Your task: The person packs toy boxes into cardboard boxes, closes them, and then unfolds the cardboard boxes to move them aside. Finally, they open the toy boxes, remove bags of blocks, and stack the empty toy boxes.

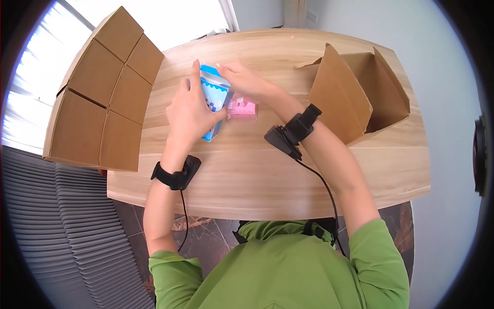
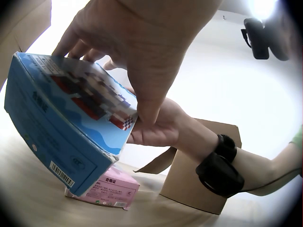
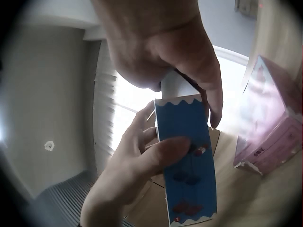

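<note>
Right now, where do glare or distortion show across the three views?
Head: the window is blown out, the table looks bowed; left wrist: a bright light flares, upper right; right wrist: glare behind the blue box, the pink box partly washed out.

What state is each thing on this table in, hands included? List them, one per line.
Blue box: held, tilted; its far end looks open, flap raised.
Left hand: grips the blue box, thumb on one side.
Right hand: at the box's far end; grip unclear.
Pink box: on the table, unheld; printed end closed.
Right-hand carton: open.
Left-hand cartons: stacked, visible faces closed.
</note>
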`<move>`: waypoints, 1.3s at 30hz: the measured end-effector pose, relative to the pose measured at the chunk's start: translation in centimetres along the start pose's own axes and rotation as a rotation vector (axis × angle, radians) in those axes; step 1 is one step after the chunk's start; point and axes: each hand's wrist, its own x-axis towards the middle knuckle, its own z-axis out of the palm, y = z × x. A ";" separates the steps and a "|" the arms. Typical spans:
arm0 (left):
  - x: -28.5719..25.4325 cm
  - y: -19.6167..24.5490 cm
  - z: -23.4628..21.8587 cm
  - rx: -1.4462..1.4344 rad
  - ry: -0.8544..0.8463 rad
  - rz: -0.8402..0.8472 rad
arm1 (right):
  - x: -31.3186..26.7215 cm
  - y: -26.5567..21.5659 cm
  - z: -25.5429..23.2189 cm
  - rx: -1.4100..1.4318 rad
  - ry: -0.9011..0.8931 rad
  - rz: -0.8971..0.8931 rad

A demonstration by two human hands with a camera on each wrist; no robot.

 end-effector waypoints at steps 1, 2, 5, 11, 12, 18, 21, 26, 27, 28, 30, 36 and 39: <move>0.0 0.2 0.0 0.004 -0.013 -0.009 | 0.4 1.2 0.1 0.142 -0.017 0.038; 0.1 0.3 0.1 0.007 -0.027 -0.018 | 0.2 0.8 0.2 0.077 -0.016 0.044; 0.3 1.2 0.2 0.012 -0.071 -0.054 | -0.9 -0.5 0.3 -0.091 -0.009 0.093; 0.6 1.5 0.7 -0.055 -0.039 -0.017 | -2.4 0.0 0.8 -0.185 0.019 -0.214; 0.6 1.5 0.7 -0.066 -0.051 -0.014 | -2.7 0.4 0.8 -0.154 0.052 -0.286; 3.1 1.4 1.7 -0.185 -0.093 0.023 | -3.9 0.3 -1.0 -0.208 0.282 -0.079; 3.5 0.8 2.2 -0.178 -0.092 0.025 | -2.1 1.5 -3.5 -0.150 0.341 -0.028; 4.4 -2.8 6.4 -0.492 -0.343 0.115 | -2.9 3.2 -4.1 -0.846 0.623 -0.354; 4.2 -2.6 6.8 -0.668 -0.362 0.031 | -3.0 3.8 -3.9 -0.741 0.623 -0.235; 3.5 -2.1 7.3 -0.843 -0.380 -0.053 | -3.1 4.5 -3.6 -0.636 0.623 -0.117; 2.7 -1.4 7.7 -1.057 -0.374 -0.220 | -3.8 4.9 -2.6 -0.379 0.545 0.023; 2.7 -3.1 8.9 -1.198 -0.312 -0.581 | -2.8 6.8 2.2 -0.075 0.413 -0.058; 3.1 -5.4 9.5 -1.301 -0.179 -0.680 | -1.4 7.0 4.1 -0.138 0.396 -0.077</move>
